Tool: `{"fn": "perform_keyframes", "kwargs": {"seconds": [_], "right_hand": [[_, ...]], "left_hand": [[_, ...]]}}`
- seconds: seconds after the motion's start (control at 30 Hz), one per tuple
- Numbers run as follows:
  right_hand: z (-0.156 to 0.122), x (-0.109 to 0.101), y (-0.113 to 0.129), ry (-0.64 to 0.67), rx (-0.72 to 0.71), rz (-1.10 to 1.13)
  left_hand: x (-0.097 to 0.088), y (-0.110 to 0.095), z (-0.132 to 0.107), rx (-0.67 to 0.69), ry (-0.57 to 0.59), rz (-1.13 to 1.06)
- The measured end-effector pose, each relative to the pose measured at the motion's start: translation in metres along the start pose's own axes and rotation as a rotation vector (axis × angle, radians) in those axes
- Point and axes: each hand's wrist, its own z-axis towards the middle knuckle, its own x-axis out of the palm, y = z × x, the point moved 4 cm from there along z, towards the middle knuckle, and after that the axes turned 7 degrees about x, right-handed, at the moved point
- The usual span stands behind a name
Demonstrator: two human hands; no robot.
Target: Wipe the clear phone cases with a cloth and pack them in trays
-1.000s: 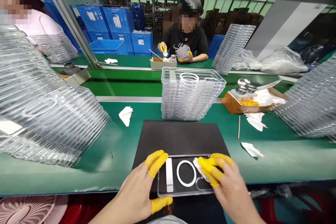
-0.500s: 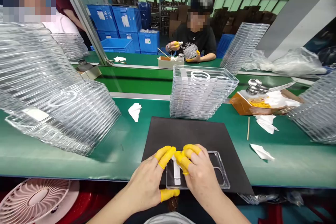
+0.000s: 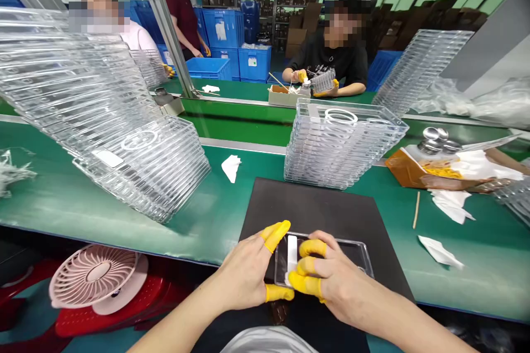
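A clear plastic case (image 3: 366, 256), flat and rectangular with a white strip (image 3: 292, 251) near its left end, lies at the front of a black mat (image 3: 314, 204). My left hand (image 3: 246, 273), in yellow finger cots, steadies the case by its left end, with fingers at the far corner and thumb at the near one. Over the case, my right hand (image 3: 327, 273) is closed, its cot-covered fingertips at the strip's lower end. A tiny white bit shows at those fingertips; whether they pinch it or only press on the strip is hidden.
Stacked clear cases (image 3: 342, 143) stand behind the mat, with a leaning taller stack (image 3: 136, 160) at left. An orange-brown box (image 3: 408, 171) holds metal tins and tissue. A wooden stick (image 3: 416, 209) and crumpled tissues (image 3: 441, 252) lie right. Across the bench, a co-worker (image 3: 345, 55) handles clear pieces.
My right fingertips have moved from the white strip's upper end down to its lower end. My left hand keeps its place on the case. The view has turned left.
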Motion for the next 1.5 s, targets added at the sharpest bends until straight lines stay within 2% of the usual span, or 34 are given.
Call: {"fn": "perform_keyframes", "kwargs": {"seconds": [0.1, 0.17, 0.27, 0.33, 0.4, 0.57, 0.73, 0.9, 1.07, 1.23, 1.4, 1.5], "right_hand": [[-0.022, -0.012, -0.013, -0.099, 0.076, -0.096], [-0.027, -0.015, -0.015, -0.175, 0.151, -0.156], [-0.017, -0.012, -0.007, -0.282, 0.226, -0.15], [-0.008, -0.009, 0.0, -0.314, 0.22, -0.104], [-0.005, -0.006, 0.002, -0.291, 0.198, -0.082], [-0.01, -0.005, -0.006, -0.267, 0.243, -0.112], [-0.011, -0.008, -0.003, -0.204, 0.166, -0.011], [-0.009, -0.015, -0.011, -0.262, 0.232, -0.017], [-0.018, -0.015, -0.01, -0.087, 0.118, 0.022], [-0.026, -0.024, -0.017, -0.185, 0.162, -0.026], [-0.029, -0.014, -0.013, -0.057, 0.12, 0.054], [-0.038, -0.022, -0.02, -0.147, 0.202, -0.033]], "left_hand": [[-0.003, -0.003, 0.002, 0.01, 0.008, 0.002], [-0.003, -0.004, 0.002, 0.017, 0.011, 0.011], [-0.002, -0.005, 0.001, 0.025, 0.002, 0.03], [0.0, -0.004, 0.0, 0.03, -0.002, 0.035], [0.002, -0.002, -0.001, 0.029, 0.007, 0.036], [0.003, 0.0, -0.001, 0.013, 0.039, 0.05], [0.0, -0.002, 0.0, 0.033, 0.043, 0.089], [-0.001, -0.002, 0.001, 0.045, 0.029, 0.097], [0.0, -0.001, 0.0, 0.047, 0.031, 0.111], [-0.002, -0.002, 0.0, 0.029, 0.031, 0.095], [-0.004, -0.003, 0.001, 0.055, 0.016, 0.094], [-0.004, -0.003, 0.001, 0.031, 0.023, 0.086]]}}
